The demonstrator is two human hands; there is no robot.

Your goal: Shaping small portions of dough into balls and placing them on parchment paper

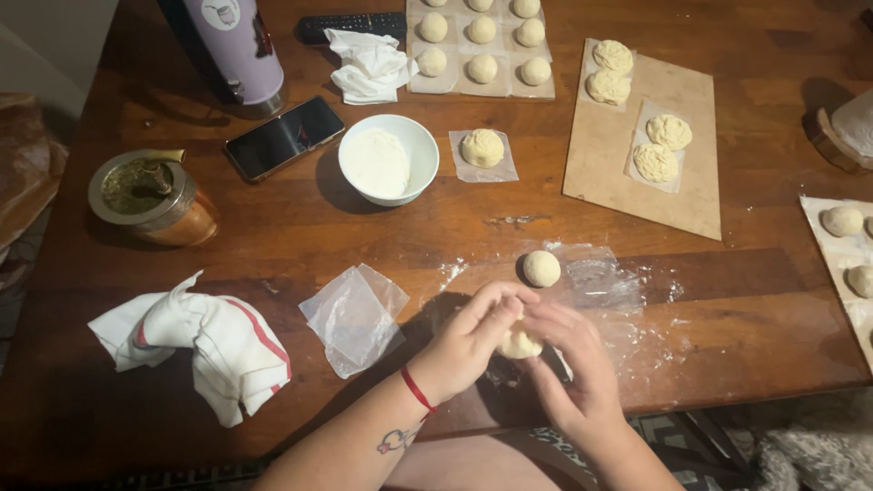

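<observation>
My left hand (468,338) and right hand (571,364) are both closed around one piece of dough (519,344), cupped between the fingers just above the near edge of the desk (300,227); only its pale lower part shows between my palms. I judge the piece light, soft and easily dented, somewhat tacky, so it wants a loose cradle from both sides with the fingertips, not a pinch. A finished ball (541,268) rests just beyond my fingertips on a floured sheet of clear plastic (600,282). To the left of my left hand lies a folded plastic square (355,318), and further left a white cloth with a red stripe (205,341). Well beyond my hands stands a white bowl of flour (388,159), a dough ball on a small plastic square (483,148) just to its right, and a wooden board (637,182) carrying flattened pieces beyond my right hand. Flour dusts the desk near my right hand; the grip surface may be slippery there.
</observation>
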